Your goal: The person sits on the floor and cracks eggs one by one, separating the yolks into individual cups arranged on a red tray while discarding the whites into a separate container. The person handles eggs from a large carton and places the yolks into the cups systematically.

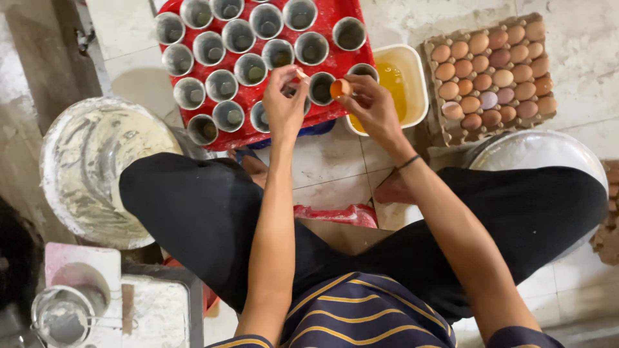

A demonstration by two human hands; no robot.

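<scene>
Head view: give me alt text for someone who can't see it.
A seated person's left hand and right hand hold a cracked eggshell over metal cups on a red tray. An egg carton and yellow-filled tub sit right.

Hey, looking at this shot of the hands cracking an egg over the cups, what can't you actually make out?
Head view:
- Left hand: its fingers hide whatever it holds.
- Cup under the eggshell half in the right hand: contents too dark.
- Red tray: top rows cut off by the frame edge.
- Egg carton: lower corner hidden behind a white bowl.
</scene>
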